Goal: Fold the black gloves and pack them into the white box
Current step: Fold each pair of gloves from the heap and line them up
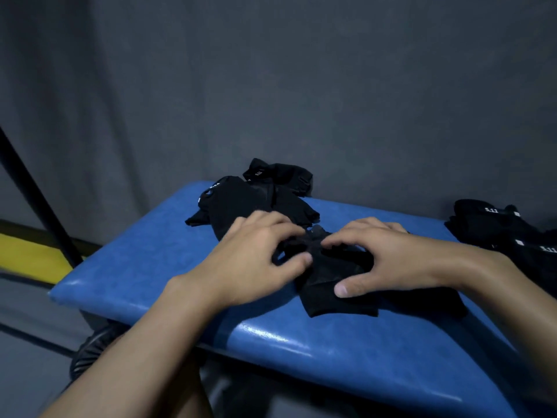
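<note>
Two bare forearms reach in from the lower edge. The left hand (259,257) and right hand (388,254) meet over a black fabric glove (334,306) lying mid-way along the blue padded vinyl counter (301,351), toward its near edge. Both hands curl their fingers down into the glove. The right thumb presses its near part flat, and the left thumb pinches fabric against the fingers, though blur softens that hand.

A heap of black fingerless gloves (256,200) sits at the counter's far edge, just beyond the left hand. A second heap of black gloves (494,227) with white lettering lies at the right edge, cut off by the frame.

Behind hangs a grey cloth backdrop (301,86), and a black pole (33,191) slants at the left. Below the counter's near-left corner a dark shape is too dim to make out.
</note>
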The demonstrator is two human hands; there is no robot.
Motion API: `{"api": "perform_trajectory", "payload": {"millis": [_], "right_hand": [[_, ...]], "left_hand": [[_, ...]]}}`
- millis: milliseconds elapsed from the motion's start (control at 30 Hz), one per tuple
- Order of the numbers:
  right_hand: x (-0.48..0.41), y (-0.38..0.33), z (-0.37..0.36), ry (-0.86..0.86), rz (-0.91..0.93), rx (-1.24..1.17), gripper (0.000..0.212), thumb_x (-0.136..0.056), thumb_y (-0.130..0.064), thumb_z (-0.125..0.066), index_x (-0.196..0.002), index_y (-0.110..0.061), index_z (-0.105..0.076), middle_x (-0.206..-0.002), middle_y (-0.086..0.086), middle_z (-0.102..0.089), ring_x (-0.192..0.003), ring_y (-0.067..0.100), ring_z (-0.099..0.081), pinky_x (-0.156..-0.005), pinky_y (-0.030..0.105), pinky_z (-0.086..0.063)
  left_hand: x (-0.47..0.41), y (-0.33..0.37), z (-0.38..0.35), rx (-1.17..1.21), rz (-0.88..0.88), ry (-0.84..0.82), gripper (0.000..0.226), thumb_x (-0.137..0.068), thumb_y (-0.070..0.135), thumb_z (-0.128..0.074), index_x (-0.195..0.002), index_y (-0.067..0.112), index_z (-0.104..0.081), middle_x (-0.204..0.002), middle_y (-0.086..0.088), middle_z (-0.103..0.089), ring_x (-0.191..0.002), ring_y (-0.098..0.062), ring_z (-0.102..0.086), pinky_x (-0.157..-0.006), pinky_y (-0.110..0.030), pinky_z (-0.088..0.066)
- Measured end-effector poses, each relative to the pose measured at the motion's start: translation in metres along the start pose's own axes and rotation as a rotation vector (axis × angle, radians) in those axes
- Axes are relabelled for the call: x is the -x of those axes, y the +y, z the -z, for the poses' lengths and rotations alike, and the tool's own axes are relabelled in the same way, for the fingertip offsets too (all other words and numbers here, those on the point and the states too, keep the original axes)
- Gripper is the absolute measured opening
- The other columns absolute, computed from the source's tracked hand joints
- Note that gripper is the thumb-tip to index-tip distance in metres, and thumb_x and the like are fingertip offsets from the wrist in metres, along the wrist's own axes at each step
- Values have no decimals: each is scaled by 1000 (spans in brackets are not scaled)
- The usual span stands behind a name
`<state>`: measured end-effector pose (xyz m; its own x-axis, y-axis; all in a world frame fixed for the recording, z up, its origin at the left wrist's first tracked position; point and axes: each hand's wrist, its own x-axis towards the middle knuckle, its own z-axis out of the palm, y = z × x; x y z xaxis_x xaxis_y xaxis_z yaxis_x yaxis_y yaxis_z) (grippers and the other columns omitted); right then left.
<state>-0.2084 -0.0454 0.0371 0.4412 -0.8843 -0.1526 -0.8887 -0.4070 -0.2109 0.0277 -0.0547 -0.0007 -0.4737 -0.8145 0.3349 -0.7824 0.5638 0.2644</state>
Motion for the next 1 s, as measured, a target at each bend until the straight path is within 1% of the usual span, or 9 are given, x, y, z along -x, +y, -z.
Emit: {"api": "perform_trajectory", "payload": {"millis": [133, 233, 333, 433, 567, 700, 833, 900, 1000], "right_hand": [[-28, -19, 6, 156, 73, -112, 62, -71, -75, -59, -127, -48, -51, -119, -25, -53, -124, 2, -37, -112, 40, -27], [-62, -36, 5, 239, 107, -246, 72, -64, -81, -48, -126, -46, -54, -125, -22, -55, -126, 2, -42, -113, 41, -32], [-96, -42, 0, 195, 88, -301, 74, -60, -81, -47, -126, -49, -52, -133, -20, -54, -134, 6, -39, -115, 44, -30], [-116, -48, -4, 173, 54, -303, 67, -62, -77, -52, -123, -50, -55, -128, -21, -58, -132, 7, -42, -115, 45, -27], [-119, -52, -4, 211, -11, -262, 37, -86, -55, -61, -121, -43, -59, -118, -16, -63, -119, 11, -51, -112, 38, -17], [-117, -51, -5, 207, -29, -270, 36, -88, -53, -61, -122, -44, -60, -125, -14, -60, -116, 11, -50, -111, 40, -20], [-116, -51, -7, 219, -7, -346, 40, -86, -49, -65, -123, -36, -62, -132, -10, -50, -95, 10, -46, -111, 45, -33], [-112, -54, -6, 234, 47, -399, 41, -87, -40, -68, -125, -25, -63, -131, -12, -49, -86, 2, -49, -104, 36, -39], [-105, -60, -2, 294, 122, -448, 37, -89, -28, -69, -124, -15, -66, -125, -10, -52, -105, 1, -54, -98, 21, -39]], "left_hand": [[-2, -20, 7, -142, 199, 146, 44, -91, 52, -46, -131, 34, -55, -133, 9, -47, -127, -19, -37, -102, -36, -28], [-1, -39, 12, -169, 367, 78, 48, -93, 50, -47, -138, 35, -45, -148, 2, -35, -139, -22, -27, -110, -41, -23], [2, -50, 15, -131, 454, -21, 52, -94, 52, -45, -144, 39, -37, -154, -2, -30, -141, -25, -28, -112, -43, -24], [4, -53, 15, -59, 463, -24, 51, -94, 48, -48, -143, 36, -40, -151, -5, -34, -134, -28, -38, -110, -41, -33], [3, -53, 16, 53, 468, 0, 49, -94, 44, -52, -140, 30, -45, -148, -1, -31, -129, -26, -44, -106, -41, -40], [3, -53, 15, 42, 447, -7, 50, -94, 43, -52, -142, 29, -44, -148, -2, -32, -131, -26, -43, -108, -42, -39], [3, -53, 15, 37, 438, 5, 52, -94, 43, -52, -144, 29, -42, -151, -2, -29, -134, -25, -40, -110, -42, -37], [3, -53, 15, 17, 441, 19, 52, -95, 44, -51, -144, 29, -41, -153, -2, -29, -135, -26, -37, -111, -41, -34], [6, -50, 18, -46, 419, 101, 49, -96, 47, -46, -143, 33, -40, -150, 1, -34, -133, -25, -36, -108, -42, -32]]}}
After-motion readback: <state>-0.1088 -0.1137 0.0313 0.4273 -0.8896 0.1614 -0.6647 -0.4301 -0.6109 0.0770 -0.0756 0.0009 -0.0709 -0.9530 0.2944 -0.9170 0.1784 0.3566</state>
